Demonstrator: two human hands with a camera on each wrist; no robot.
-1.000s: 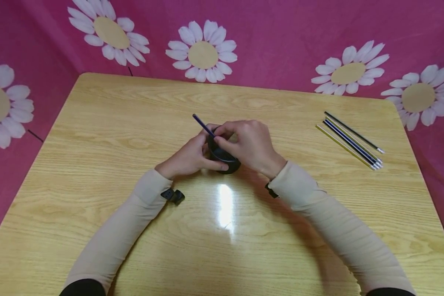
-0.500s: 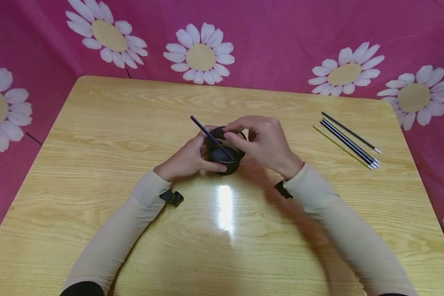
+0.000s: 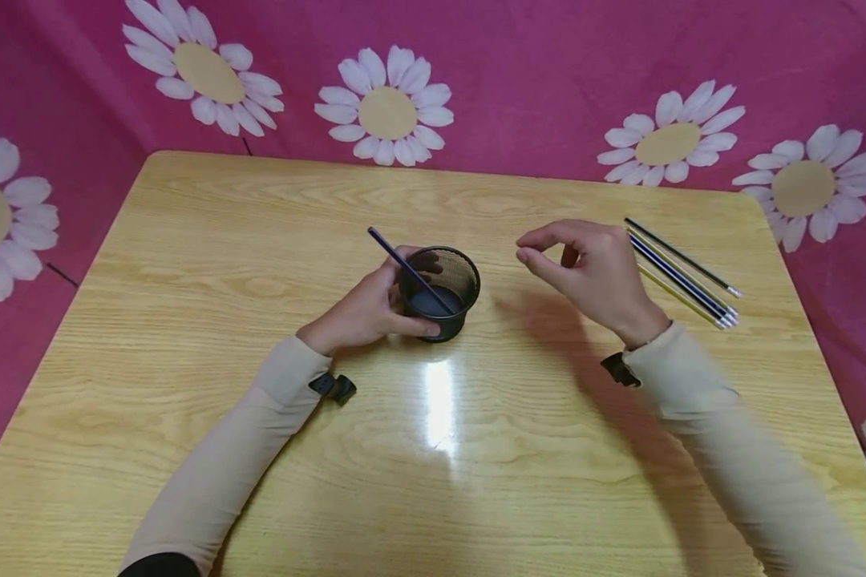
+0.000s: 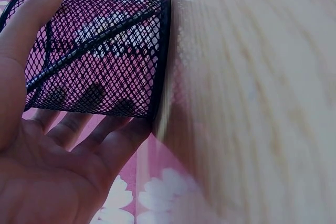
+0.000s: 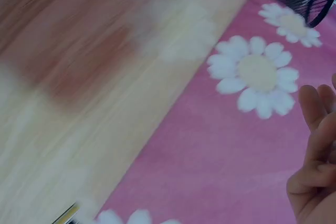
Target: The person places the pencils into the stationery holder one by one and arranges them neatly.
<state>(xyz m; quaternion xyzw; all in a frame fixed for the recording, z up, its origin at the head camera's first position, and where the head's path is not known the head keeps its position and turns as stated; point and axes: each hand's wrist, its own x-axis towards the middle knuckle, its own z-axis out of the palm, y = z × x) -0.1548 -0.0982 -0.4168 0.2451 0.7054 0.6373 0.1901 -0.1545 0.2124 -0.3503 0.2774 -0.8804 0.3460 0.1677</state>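
In the head view my left hand (image 3: 364, 308) grips a black mesh pencil cup (image 3: 463, 276) on the table, thumb at the near side and fingers behind it. A dark blue pencil (image 3: 390, 249) leans inside, its upper end sticking out past the rim at the left. The left wrist view shows this pencil (image 4: 89, 44) slanting behind the mesh. My right hand (image 3: 592, 268) is over the table between the cup and a group of pencils (image 3: 680, 276). Its thumb and index fingertip are close together with nothing between them, the other fingers loosely bent.
The loose pencils, striped blue, black and yellow, lie side by side at the right with white ends toward me. A wooden table (image 3: 296, 481) spreads underneath. Behind it hangs a pink cloth (image 3: 520, 80) with white daisies.
My right hand has let go of the dark blue pencil, which now leans in the cup, and has moved right toward the loose pencils. The left hand keeps its grip on the cup.
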